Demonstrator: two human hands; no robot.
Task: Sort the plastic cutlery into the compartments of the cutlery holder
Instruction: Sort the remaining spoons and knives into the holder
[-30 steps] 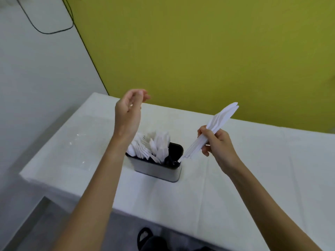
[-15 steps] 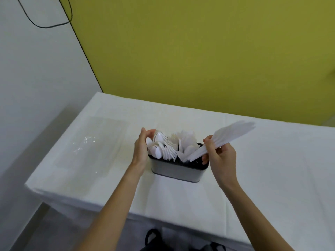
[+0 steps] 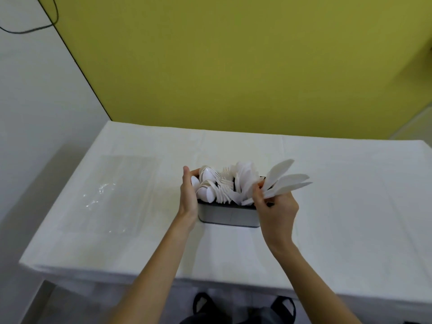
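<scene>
Knives (image 3: 288, 182) gripped in right hand (image 3: 277, 208)

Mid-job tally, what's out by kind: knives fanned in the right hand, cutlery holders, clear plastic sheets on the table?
3 plastic knives showing in the right hand
1 cutlery holder
1 clear plastic sheet
Total: 5, leaving out the crowded pieces inside the holder.

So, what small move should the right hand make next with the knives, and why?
Probably push the knives straight down into the right-end compartment of the cutlery holder. The right hand grips them fanned and tilted over that end, the left hand holds the other end, and spoons and forks stand further left.
</scene>
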